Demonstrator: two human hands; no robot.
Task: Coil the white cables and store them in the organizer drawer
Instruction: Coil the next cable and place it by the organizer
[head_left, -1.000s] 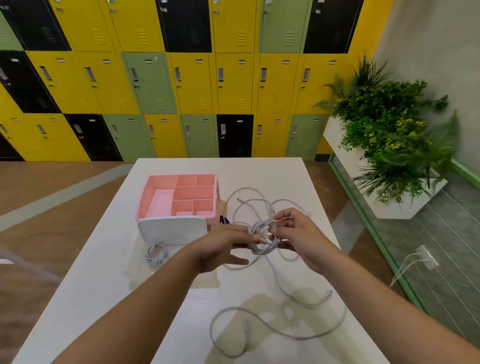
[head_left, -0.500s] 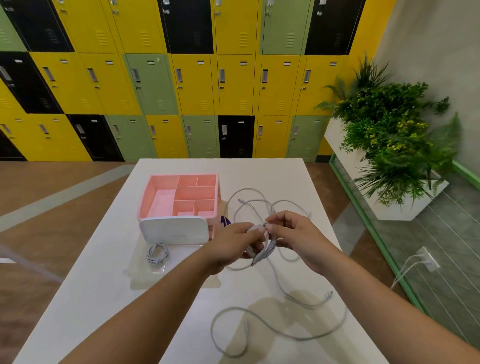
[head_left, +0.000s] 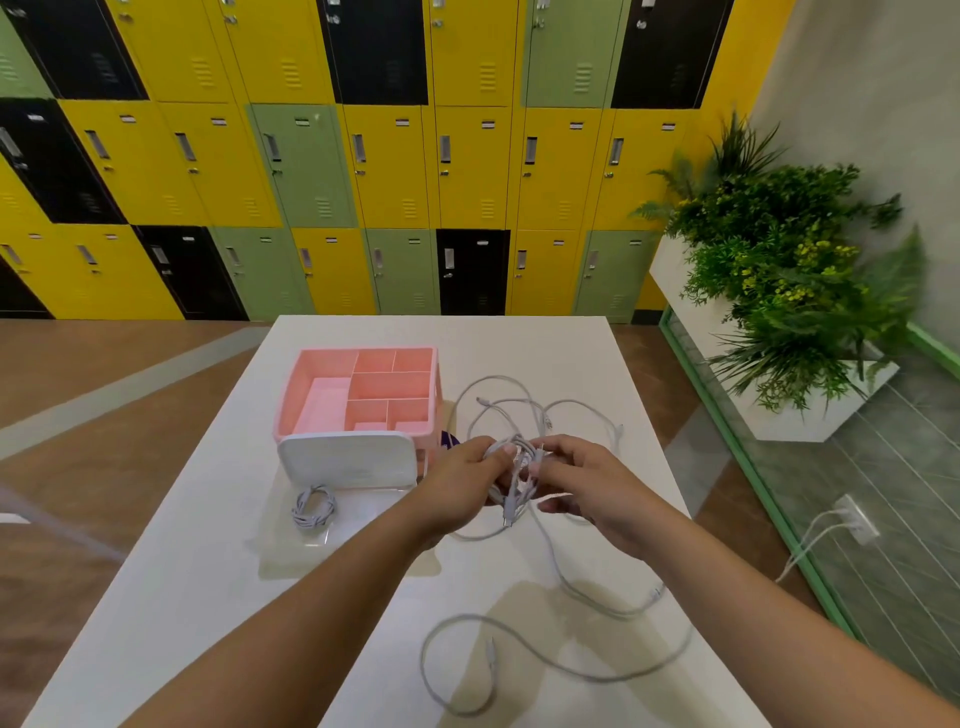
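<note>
"White cable lay nearest us, one loose strand looping across the table by its near edge."

"And the hands?"

"Just beyond it, close together. The left hand and the right hand both had fingers curled on a half-wound cable bundle, with a plug end hanging down from it."

"Was anything stored?"

"One small coiled cable lay left of the hands, just in front of the pink organizer, on what looked like a clear pulled-out drawer; I couldn't be sure of that. More loose cables sprawled to the right of the organizer, behind the hands. Yellow, green and black lockers filled the far wall."
</note>
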